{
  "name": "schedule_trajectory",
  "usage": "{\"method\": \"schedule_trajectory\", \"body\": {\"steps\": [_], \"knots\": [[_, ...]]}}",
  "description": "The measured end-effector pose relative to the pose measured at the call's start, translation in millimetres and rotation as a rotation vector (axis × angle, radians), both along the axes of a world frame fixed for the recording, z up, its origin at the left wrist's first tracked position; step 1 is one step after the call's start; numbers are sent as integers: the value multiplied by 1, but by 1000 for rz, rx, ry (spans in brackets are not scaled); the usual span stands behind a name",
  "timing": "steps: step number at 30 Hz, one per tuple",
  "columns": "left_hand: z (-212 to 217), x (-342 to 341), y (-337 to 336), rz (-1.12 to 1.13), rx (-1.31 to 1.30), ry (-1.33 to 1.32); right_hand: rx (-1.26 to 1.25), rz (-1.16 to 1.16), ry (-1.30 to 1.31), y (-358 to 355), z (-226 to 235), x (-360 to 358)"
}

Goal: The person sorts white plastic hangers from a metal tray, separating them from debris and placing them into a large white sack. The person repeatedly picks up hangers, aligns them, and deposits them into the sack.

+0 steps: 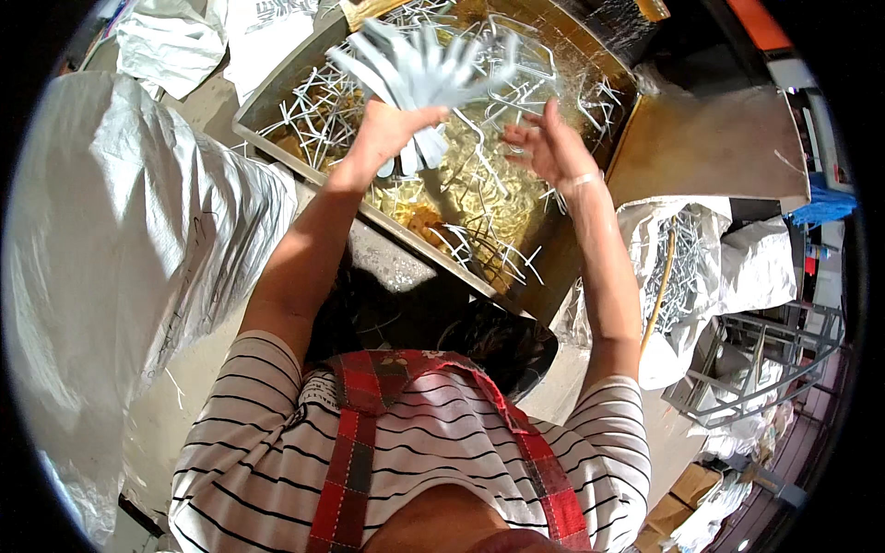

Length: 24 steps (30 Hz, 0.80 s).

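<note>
My left hand (385, 134) is closed around a bundle of flat, light grey strips (419, 69) that fan out above it, their far ends smeared by motion. To the right, my right hand (551, 152) is raised with its fingers apart, holding nothing. Both hands are over a metal tub (413, 241) of yellowish, rippling liquid (475, 164). Thin white and grey bent pieces (309, 111) lie heaped in the tub's left part, and more are scattered at its far and near sides. What the bundle covers in the tub is hidden.
A large white woven sack (111, 230) stands at the left, with more white sacks (171, 46) at the far left. Right of the tub are a brownish flat panel (714, 147), an opened sack of grey pieces (678, 276), a metal frame (765, 359) and cardboard boxes (691, 488).
</note>
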<state>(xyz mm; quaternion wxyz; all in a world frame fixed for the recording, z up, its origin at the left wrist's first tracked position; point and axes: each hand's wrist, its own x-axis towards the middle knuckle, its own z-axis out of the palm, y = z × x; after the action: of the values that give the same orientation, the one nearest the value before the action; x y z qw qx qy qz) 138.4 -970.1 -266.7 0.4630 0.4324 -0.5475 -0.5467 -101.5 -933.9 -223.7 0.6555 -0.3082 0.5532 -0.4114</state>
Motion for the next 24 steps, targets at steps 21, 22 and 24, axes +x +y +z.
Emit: {"method": "schedule_trajectory", "body": {"steps": [21, 22, 24], "knots": [[-17, -16, 14, -610, 38, 9, -65, -130, -444, 3, -43, -13], [-16, -14, 12, -601, 86, 24, -88, -150, -451, 8, -44, -18], [-8, -7, 10, -533, 154, 128, -135, -211, -487, 16, -45, -31]]}}
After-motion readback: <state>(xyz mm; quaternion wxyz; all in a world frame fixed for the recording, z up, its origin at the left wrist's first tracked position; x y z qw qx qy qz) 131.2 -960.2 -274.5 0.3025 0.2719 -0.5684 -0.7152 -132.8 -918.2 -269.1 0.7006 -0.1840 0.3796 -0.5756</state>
